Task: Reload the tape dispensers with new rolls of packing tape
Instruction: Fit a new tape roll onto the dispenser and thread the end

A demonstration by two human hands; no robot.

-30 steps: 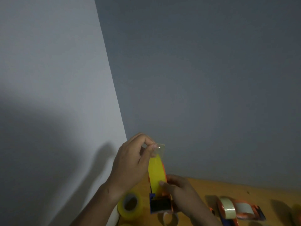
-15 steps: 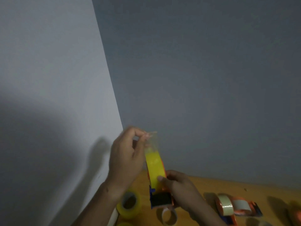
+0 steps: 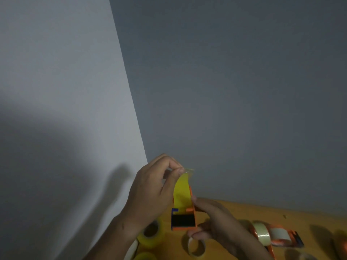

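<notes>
Left hand (image 3: 150,192) pinches the tape end (image 3: 185,171) between thumb and forefinger, directly above the dispenser (image 3: 183,220); the strip runs straight down into it. Right hand (image 3: 212,220) grips the dispenser's side.

The table (image 3: 234,209) is a yellow-orange wooden top, seen only in the lower right, butting against grey walls. On it, taking the empty core (image 3: 196,247) as landmark: this pale cardboard ring stands on edge near the front. Left of the core sits a yellow roll (image 3: 150,234), hole facing up and forward; just in front of that a second yellow roll (image 3: 145,257) is cut by the frame edge. Well right of the core lies an orange dispenser (image 3: 276,236) loaded with clear tape. Farther right, dim shapes at the frame edge cannot be made out.
</notes>
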